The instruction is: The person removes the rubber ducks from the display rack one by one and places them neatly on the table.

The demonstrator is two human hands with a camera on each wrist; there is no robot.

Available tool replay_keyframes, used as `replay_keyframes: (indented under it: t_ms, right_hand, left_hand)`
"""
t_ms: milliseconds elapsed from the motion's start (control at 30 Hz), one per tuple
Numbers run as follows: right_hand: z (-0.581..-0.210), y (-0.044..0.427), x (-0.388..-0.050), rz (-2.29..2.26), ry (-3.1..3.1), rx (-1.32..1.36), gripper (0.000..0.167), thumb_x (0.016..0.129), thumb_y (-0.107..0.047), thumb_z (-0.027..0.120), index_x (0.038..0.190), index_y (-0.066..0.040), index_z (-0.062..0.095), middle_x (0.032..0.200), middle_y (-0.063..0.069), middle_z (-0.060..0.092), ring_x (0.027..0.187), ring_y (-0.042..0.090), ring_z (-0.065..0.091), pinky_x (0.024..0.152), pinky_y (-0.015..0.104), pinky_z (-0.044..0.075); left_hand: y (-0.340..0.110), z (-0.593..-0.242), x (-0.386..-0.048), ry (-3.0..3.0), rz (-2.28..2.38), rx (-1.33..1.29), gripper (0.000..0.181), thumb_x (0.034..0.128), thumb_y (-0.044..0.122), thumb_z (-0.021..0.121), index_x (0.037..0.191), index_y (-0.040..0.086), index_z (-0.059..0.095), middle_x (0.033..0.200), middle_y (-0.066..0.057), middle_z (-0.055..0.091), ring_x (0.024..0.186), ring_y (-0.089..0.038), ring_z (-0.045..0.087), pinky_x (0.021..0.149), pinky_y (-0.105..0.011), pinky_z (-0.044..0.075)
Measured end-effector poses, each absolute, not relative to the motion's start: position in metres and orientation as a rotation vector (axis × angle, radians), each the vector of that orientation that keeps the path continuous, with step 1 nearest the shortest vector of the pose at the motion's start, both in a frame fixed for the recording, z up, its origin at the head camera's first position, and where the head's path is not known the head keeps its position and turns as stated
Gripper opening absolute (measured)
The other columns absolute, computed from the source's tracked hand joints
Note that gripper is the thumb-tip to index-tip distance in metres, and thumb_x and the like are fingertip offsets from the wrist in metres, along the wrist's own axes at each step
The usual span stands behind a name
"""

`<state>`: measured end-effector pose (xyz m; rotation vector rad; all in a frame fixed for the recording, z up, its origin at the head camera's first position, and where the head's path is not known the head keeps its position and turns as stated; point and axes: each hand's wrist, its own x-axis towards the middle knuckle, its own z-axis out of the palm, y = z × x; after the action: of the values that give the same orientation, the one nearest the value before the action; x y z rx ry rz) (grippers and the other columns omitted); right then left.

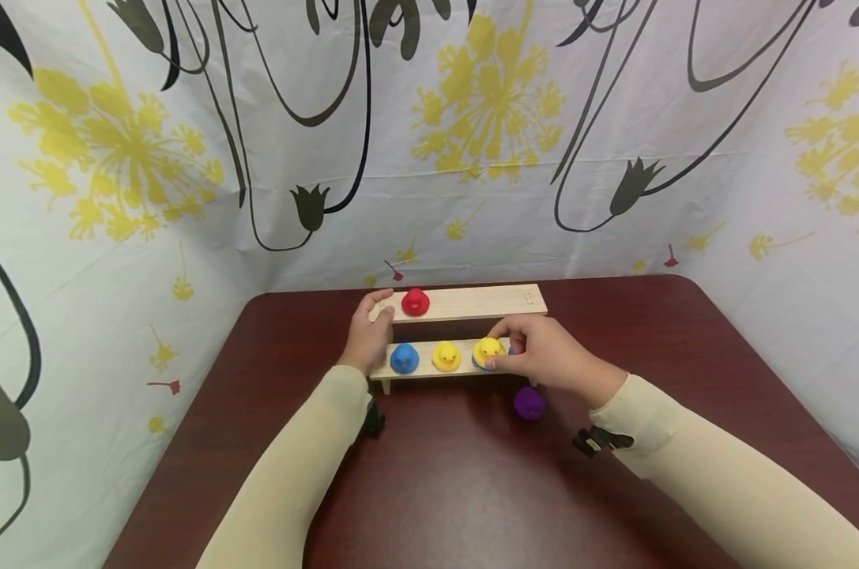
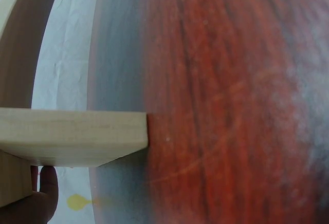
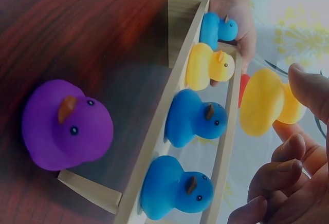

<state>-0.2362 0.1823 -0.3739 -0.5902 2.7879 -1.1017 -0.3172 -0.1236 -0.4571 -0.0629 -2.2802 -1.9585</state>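
Observation:
My right hand [image 1: 550,354] pinches a yellow rubber duck [image 3: 264,103] between thumb and fingers, just above the front plank. That front plank [image 1: 425,375] of a wooden shelf bears a blue duck [image 1: 404,358] at its left end, then a yellow duck [image 1: 446,356], then two more blue ducks [image 3: 195,118], mostly covered by my right hand in the head view. On the back plank [image 1: 479,303] sits a red duck [image 1: 416,301]. My left hand [image 1: 367,336] grips the back plank's left end. A purple duck [image 1: 529,403] stands on the table before the shelf's right end.
The shelf stands near the far edge of a dark red-brown wooden table [image 1: 443,490]. Behind it hangs a white cloth [image 1: 401,158] with yellow and grey flower prints, which also runs along both sides.

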Motion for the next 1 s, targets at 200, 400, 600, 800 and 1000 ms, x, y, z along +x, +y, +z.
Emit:
replay_keyframes:
  t_ms: [200,400,600,800,1000]
  right_hand:
    - [-0.378,0.184,-0.231,-1.083,2.796,-0.628,0.032,0.085,-0.031,0.090,0.109,-0.018,0.073,0.070,-0.001,0.051,0.061,0.016,0.046,0.057,0.029,0.040]
    - [-0.383,0.187,-0.225,-1.096,2.773,-0.630,0.031,0.084,-0.031,0.091,0.105,-0.016,0.073,0.069,-0.002,0.049,0.061,0.014,0.044,0.055,0.027,0.037]
    - [-0.388,0.191,-0.220,-1.108,2.761,-0.619,0.031,0.083,-0.031,0.092,0.104,-0.016,0.074,0.068,-0.002,0.048,0.060,0.014,0.044,0.053,0.026,0.036]
    - [-0.395,0.191,-0.218,-1.093,2.760,-0.619,0.032,0.083,-0.031,0.092,0.106,-0.016,0.075,0.067,-0.001,0.050,0.061,0.015,0.046,0.052,0.027,0.036]
    - [-0.402,0.192,-0.217,-1.073,2.774,-0.619,0.032,0.083,-0.030,0.092,0.105,-0.016,0.074,0.067,-0.002,0.049,0.062,0.015,0.046,0.053,0.026,0.036]
  left_hand:
    - [-0.122,-0.456,-0.319,-2.270,-1.971,-0.069,0.034,0.1090,0.021,0.055,0.143,0.021,0.059,0.154,-0.006,0.049,0.120,-0.024,0.051,0.113,-0.042,0.037]
    - [-0.121,-0.455,-0.318,-2.265,-1.978,-0.076,0.034,0.1094,0.022,0.054,0.143,0.022,0.059,0.151,-0.008,0.049,0.099,-0.022,0.052,0.102,-0.038,0.040]
    - [-0.121,-0.455,-0.317,-2.284,-1.946,-0.076,0.034,0.1089,0.023,0.055,0.142,0.022,0.059,0.156,-0.006,0.048,0.135,-0.024,0.047,0.121,-0.047,0.033]
    - [-0.122,-0.455,-0.317,-2.286,-1.947,-0.066,0.034,0.1090,0.022,0.055,0.143,0.022,0.059,0.156,-0.006,0.048,0.138,-0.024,0.046,0.123,-0.048,0.032]
    - [-0.123,-0.456,-0.316,-2.290,-1.951,-0.055,0.034,0.1095,0.023,0.054,0.143,0.023,0.059,0.154,-0.006,0.048,0.120,-0.022,0.050,0.113,-0.043,0.037]
